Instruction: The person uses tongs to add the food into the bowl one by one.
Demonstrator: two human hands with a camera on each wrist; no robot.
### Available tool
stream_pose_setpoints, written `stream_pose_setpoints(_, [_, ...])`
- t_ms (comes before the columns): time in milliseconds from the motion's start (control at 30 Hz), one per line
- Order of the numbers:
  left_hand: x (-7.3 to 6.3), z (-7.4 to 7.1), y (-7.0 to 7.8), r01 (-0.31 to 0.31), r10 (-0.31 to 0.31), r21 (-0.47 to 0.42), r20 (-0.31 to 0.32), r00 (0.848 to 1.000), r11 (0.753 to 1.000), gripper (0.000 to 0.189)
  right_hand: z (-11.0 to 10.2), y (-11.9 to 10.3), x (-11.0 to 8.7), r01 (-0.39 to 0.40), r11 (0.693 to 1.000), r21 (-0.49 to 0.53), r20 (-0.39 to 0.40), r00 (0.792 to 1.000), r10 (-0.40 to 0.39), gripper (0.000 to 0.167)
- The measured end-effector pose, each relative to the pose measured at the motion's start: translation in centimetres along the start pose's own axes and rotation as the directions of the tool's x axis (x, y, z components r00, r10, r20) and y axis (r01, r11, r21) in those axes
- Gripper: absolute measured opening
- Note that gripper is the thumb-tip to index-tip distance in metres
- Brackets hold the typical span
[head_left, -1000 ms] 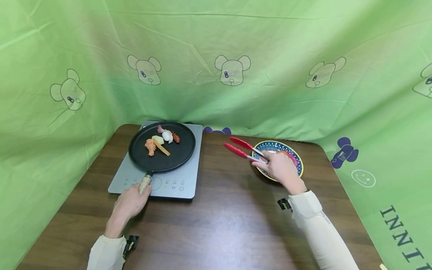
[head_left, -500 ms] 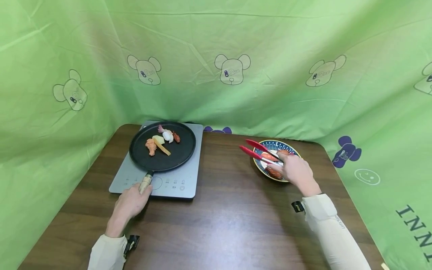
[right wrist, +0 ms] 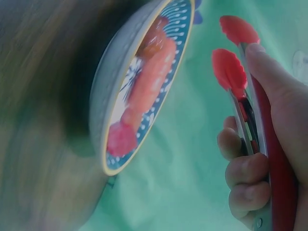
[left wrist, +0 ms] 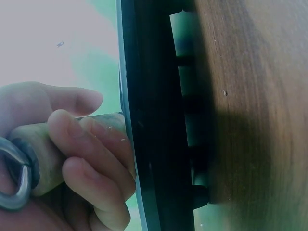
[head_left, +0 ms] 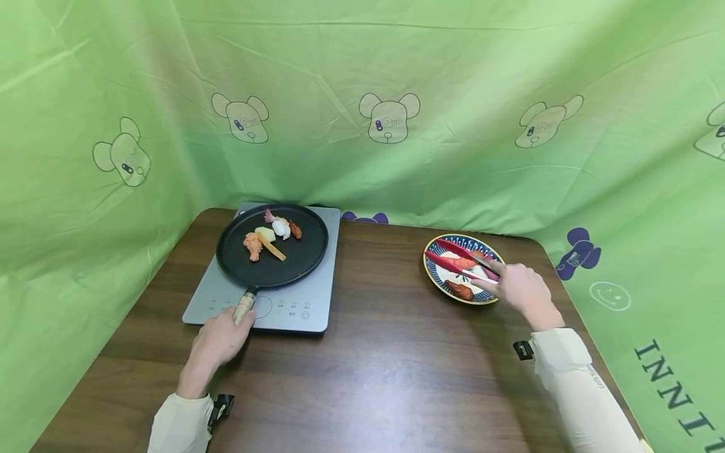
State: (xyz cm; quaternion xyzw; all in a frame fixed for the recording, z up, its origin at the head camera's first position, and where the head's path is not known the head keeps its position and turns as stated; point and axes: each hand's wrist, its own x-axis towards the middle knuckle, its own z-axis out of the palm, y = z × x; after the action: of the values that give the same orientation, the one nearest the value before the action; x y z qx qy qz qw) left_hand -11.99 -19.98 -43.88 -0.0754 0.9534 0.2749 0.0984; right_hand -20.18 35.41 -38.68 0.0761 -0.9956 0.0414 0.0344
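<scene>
The left grip (head_left: 221,336) curls round the handle (head_left: 244,306) of the pan (head_left: 300,267), which sits on the cooker (head_left: 324,296) just ahead of it. Farther from that grip, in the pan, lie an orange piece (head_left: 253,246), a yellow strip (head_left: 272,247) and a white piece (head_left: 280,229). The right grip (head_left: 523,286) holds the tongs (right wrist: 267,120), their tips (right wrist: 227,70) parted above the bowl (right wrist: 108,86). Ahead and left of this grip, the bowl stands on the bench (head_left: 362,377), with a long red piece (right wrist: 151,77) inside.
</scene>
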Motion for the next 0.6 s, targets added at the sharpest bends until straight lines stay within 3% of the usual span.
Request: stream_pose_setpoints(600, [-0.2, -0.2, 0.3, 0.016, -0.016, -0.01, 0.005, 1.0, 1.0, 0.057, 0.4, 3.1, 0.6, -0.027, 0.999, -0.04, 0.1, 0.995, 0.03, 0.087])
